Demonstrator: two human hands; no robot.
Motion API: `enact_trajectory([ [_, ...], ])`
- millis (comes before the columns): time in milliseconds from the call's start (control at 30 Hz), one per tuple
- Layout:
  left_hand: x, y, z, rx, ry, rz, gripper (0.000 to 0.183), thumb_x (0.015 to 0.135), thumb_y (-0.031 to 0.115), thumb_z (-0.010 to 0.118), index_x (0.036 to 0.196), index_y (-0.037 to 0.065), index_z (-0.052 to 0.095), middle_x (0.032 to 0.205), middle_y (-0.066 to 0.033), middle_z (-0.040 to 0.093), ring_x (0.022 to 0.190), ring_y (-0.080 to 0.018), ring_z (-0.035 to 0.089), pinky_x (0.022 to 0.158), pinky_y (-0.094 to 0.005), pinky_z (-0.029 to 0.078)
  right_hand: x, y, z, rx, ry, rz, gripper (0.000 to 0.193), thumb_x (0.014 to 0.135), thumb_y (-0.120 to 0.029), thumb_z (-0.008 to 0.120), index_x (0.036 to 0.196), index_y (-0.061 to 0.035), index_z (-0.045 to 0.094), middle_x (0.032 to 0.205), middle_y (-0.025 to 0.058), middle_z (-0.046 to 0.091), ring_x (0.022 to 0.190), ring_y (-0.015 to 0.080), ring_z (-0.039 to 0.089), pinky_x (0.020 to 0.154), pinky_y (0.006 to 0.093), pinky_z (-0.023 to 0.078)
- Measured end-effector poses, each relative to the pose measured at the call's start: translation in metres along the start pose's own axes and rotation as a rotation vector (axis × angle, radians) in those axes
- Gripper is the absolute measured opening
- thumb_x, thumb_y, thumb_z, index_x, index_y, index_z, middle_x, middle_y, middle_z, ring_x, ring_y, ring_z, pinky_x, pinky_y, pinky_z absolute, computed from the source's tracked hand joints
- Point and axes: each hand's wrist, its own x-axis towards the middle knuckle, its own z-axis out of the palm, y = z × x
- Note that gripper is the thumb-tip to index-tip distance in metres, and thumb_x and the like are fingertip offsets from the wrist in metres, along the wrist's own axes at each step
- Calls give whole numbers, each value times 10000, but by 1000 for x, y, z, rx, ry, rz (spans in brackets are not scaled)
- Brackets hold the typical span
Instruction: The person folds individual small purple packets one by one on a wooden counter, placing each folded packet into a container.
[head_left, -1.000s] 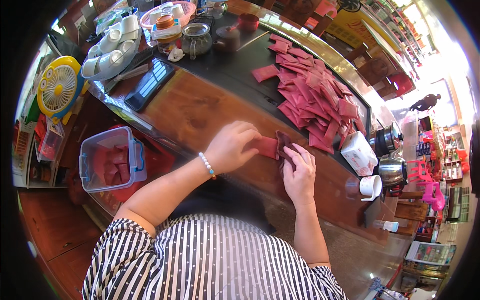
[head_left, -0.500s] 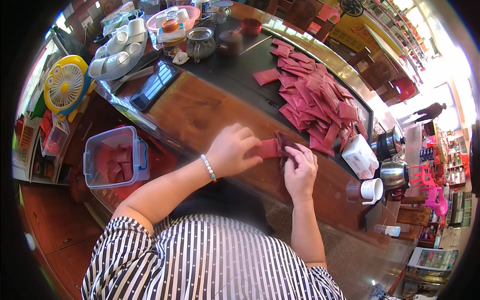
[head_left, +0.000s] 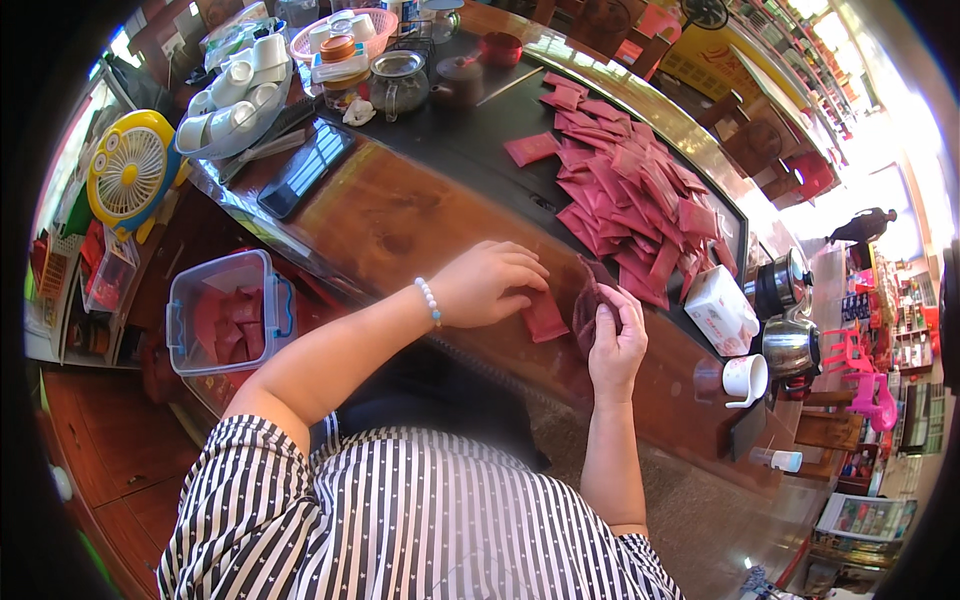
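Note:
My left hand (head_left: pixel 495 284), with a beaded bracelet at the wrist, is closed on one end of a small red packet (head_left: pixel 546 317) above the wooden table edge. To its right, my right hand (head_left: pixel 617 342) pinches a thin, dark-red pouch (head_left: pixel 588 300) that looks sheer and hangs limp. Packet and pouch are close together, with a narrow gap between them. Beyond my hands lies a heap of similar red packets (head_left: pixel 640 190) on a black tray (head_left: pixel 480 135).
Left of me stands a clear plastic box (head_left: pixel 180 310) with red packets inside. A phone (head_left: pixel 305 170), a basin of white cups (head_left: pixel 235 110) and a glass teapot (head_left: pixel 400 85) lie farther back. At right are a tissue pack (head_left: pixel 718 310), a mug (head_left: pixel 744 380) and a metal kettle (head_left: pixel 790 345).
The red packet, earlier level and touching the dark-red pouch, now hangs tilted down and apart from it. My right hand has shifted slightly right with the pouch.

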Motion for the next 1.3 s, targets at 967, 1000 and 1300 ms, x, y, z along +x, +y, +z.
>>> enact_trajectory([
  [967,15,22,-12,49,-63,-154,251,805,104,754,1050,123,705,1110,-117,636,1079,-351,628,923,-459,524,-64,-3,-31,434,-44,201,282,884,85,512,1065,65,728,1268,132,646,979,164,658,831,264,535],
  [1000,12,22,-8,104,-66,-112,253,803,102,755,1052,125,711,1127,-114,636,1091,-345,627,934,-454,522,-63,-1,-33,513,29,264,262,900,69,510,1057,79,718,1256,129,645,954,172,664,840,260,538],
  [1300,-31,29,1,29,133,-10,283,831,124,756,1110,92,728,1283,-113,658,1226,-330,604,1053,-450,489,-19,-26,-5,186,-73,102,298,947,22,575,1201,27,730,1324,146,678,1219,249,650,1036,352,511],
])
